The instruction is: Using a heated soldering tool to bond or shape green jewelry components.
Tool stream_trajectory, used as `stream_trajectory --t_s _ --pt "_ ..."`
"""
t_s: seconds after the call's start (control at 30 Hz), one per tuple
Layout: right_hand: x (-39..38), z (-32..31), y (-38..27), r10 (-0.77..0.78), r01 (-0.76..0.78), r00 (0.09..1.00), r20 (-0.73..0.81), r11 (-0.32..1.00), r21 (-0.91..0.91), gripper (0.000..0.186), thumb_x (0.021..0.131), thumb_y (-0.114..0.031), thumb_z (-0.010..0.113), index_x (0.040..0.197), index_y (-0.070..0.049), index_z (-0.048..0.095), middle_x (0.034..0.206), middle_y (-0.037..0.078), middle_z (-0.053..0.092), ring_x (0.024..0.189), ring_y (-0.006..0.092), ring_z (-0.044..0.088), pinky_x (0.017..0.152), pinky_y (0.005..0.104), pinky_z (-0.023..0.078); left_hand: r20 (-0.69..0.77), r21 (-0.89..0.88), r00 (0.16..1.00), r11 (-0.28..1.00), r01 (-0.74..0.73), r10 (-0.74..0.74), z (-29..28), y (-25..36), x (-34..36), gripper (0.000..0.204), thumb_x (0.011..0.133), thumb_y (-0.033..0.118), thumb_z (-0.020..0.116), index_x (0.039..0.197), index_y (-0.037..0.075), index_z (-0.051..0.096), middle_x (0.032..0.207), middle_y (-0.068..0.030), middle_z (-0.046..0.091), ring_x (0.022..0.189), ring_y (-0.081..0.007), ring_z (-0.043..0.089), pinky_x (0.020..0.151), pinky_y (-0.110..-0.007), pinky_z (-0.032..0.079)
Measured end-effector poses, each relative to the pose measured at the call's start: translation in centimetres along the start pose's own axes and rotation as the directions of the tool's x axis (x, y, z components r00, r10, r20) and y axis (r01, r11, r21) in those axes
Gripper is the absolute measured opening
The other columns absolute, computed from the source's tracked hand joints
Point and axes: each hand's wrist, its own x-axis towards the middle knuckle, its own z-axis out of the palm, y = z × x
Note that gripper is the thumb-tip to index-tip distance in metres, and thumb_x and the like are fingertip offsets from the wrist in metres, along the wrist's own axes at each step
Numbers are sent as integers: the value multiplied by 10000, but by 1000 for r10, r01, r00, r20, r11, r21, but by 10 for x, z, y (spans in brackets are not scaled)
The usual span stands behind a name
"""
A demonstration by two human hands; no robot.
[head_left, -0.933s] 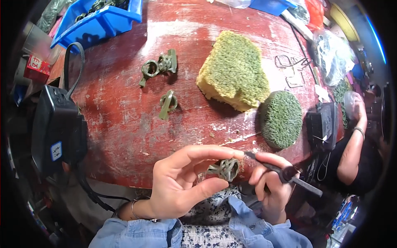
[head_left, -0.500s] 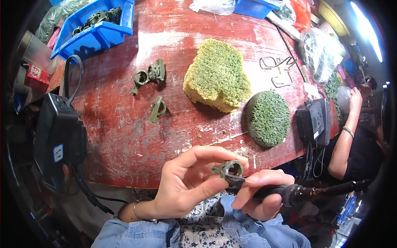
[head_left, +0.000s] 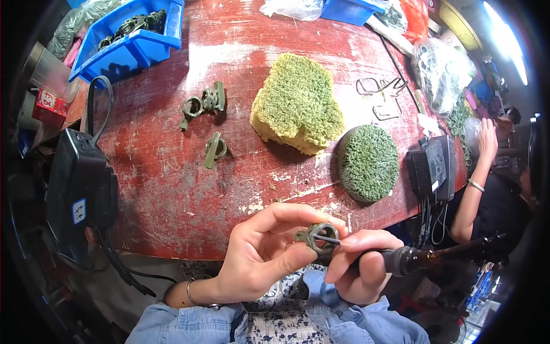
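Note:
Pinched between the thumb and fingers of my left hand is a dark green ring, its round opening turned to the right. My right hand grips a black pen-shaped tool with a thin metal tip. That tip reaches into the ring's opening; whether it touches the inner wall I cannot tell. Beyond my hands, a loose green ring lies on the red table, and a small group of green rings sits farther back.
A yellow-green sponge block and a round green sponge lie mid-table. Bent black wire is behind them. Black power boxes stand at left and right. A blue bin holds dark green pieces. Another person's arm is at right.
The tool's tip has moved from the ring's near edge to inside its opening, and my right hand has shifted slightly. At right, the other person's hand has opened out.

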Motion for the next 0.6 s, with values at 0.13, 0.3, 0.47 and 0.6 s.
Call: stream_trajectory --t_s 0.13,0.3,0.47,0.6 --pt "-3 3 3 31 -37 998 -59 994 -101 253 885 -137 525 1090 4 571 654 100 636 450 85 497 425 223 414 -6 21 1000 1000 11 -10 -2 -1 -1 329 836 111 610 1098 -8 452 1081 -221 558 1053 -296 546 911 -427 442" --pt "-2 12 11 -89 57 972 -219 987 -151 188 876 -55 513 1042 0 581 631 107 631 443 67 487 403 209 397 -7 14 1000 1000 15 -14 0 -4 -1 326 843 84 595 1116 -9 442 1108 -218 548 1058 -266 539 909 -408 439" --pt "-3 12 10 -155 94 953 -259 968 -234 183 865 -37 523 1036 -4 582 624 108 631 439 62 485 394 203 387 -32 12 998 998 54 -54 -1 -7 -2 346 844 94 596 1128 -16 432 1109 -222 542 1060 -267 538 916 -408 433" --pt "-3 14 0 -59 19 973 -225 984 -178 176 852 -37 543 1018 -13 596 611 107 628 444 65 495 406 202 395 -15 -5 999 999 44 -44 0 -8 -1 352 845 103 597 1129 -20 429 1107 -225 542 1058 -267 539 907 -402 443"
